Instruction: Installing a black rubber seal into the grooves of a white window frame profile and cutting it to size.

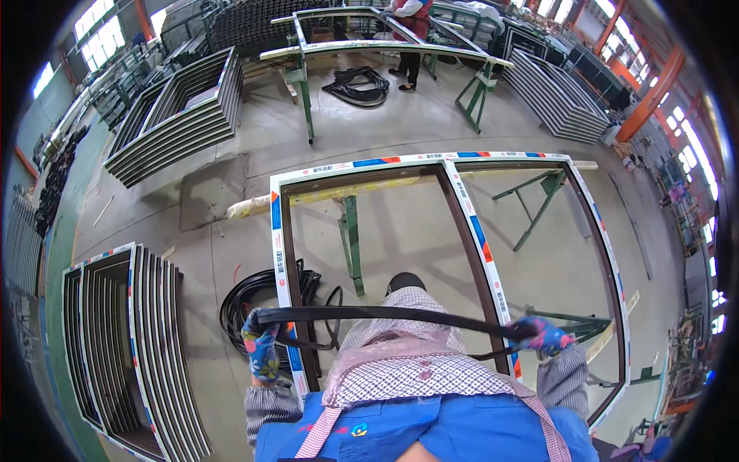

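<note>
A long black rubber strip (pixel 392 313) runs slack across my waist from one hand to the other. My left hand (pixel 262 350), in a flowered glove, is closed round its left end beside the frame's left bar. My right hand (pixel 545 336), gloved alike, grips the other end just right of the middle bar. Below the strip lies a large window frame (pixel 362 164) with two openings, its bars covered in white printed film with brown inner edges. A loose length of strip hangs from the left side toward a black coil (pixel 235 308) on the floor.
Green trestles (pixel 351 242) with wrapped beams carry the frame. Stacked frames stand at lower left (pixel 158 339), upper left (pixel 185 115) and upper right (pixel 558 100). Farther off, a person (pixel 412 27) stands at another frame on trestles (pixel 385 48), near a second black coil (pixel 358 86).
</note>
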Tool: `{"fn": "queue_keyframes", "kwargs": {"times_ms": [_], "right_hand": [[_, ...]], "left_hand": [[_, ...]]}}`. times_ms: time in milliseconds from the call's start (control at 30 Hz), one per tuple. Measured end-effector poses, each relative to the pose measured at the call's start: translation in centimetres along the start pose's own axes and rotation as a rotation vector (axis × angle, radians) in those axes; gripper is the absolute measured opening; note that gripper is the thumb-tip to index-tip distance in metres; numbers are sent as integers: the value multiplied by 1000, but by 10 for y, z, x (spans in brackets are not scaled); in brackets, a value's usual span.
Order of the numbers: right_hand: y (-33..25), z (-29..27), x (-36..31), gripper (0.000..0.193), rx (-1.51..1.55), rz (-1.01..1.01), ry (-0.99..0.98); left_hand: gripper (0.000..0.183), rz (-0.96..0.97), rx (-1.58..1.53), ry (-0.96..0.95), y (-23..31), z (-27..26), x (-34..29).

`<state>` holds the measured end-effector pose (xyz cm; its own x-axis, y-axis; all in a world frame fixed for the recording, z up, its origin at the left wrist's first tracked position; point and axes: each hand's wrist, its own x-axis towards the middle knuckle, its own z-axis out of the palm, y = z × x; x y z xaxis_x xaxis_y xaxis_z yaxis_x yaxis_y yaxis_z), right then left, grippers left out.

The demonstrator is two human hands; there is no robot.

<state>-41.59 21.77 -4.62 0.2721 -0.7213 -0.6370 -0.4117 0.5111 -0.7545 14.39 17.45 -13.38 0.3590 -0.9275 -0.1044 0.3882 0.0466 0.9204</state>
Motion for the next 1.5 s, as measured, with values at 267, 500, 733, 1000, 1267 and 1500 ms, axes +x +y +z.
{"fn": "queue_keyframes", "kwargs": {"times_ms": [267, 500, 733, 1000, 1267, 1500], "right_hand": [[-19, 56, 104, 49, -460, 95, -438], [-101, 92, 198, 59, -414, -339, -258], [-112, 3, 298, 35, -620, -746, 203], [-108, -65, 399, 31, -595, -343, 147], [-119, -81, 420, 36, -844, -344, -88], [-131, -86, 439, 32, -787, -260, -89]], "left_hand": [[40, 386, -211, 207, 86, 24, 16], [28, -235, -341, 134, -156, -15, 51], [31, -409, 183, 136, -90, 34, 72], [62, -714, -440, -563, -34, 107, 77], [43, -1015, 404, -34, -34, 119, 59], [32, -762, 255, 275, -79, 112, 95]]}}
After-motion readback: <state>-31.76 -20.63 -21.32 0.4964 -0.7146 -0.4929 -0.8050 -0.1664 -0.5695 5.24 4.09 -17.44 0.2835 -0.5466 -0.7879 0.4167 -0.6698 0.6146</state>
